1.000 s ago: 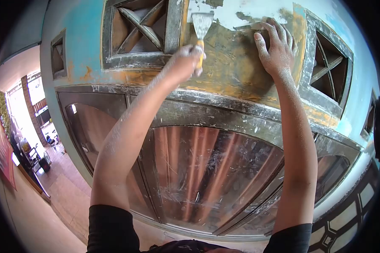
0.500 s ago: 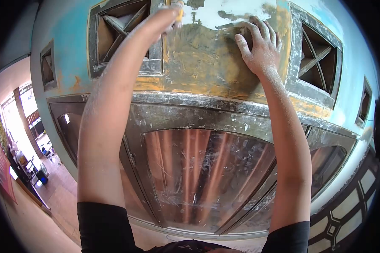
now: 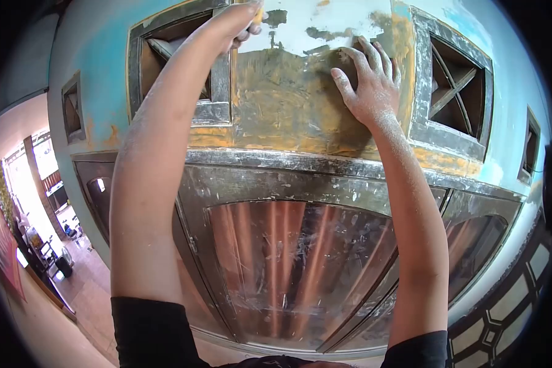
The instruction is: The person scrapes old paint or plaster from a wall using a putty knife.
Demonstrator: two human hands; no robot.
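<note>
My left hand (image 3: 244, 26) is raised at the top of the view, against the wall beside the left vent. Its fingers are closed round a small yellow-orange piece (image 3: 259, 13), mostly hidden, whose kind I cannot make out. My right hand (image 3: 372, 86) rests on the wall with fingers spread, holding nothing. Pale dust coats that hand and forearm. Between the hands, the wall patch (image 3: 282, 101) is worn brown and ochre, with ragged white areas (image 3: 310, 27) above it.
Wooden-framed vents with crossed slats (image 3: 454, 92) flank the patch. Below runs a scuffed dark door frame (image 3: 270, 178) with glass (image 3: 300, 270) and reddish curtains behind. A bright doorway (image 3: 30, 190) opens at left; a dark patterned panel (image 3: 497, 319) stands at lower right.
The view has tilted upward, so the wall and door sit lower in it. My left hand has moved a little higher on the wall; my right hand keeps about its place there.
</note>
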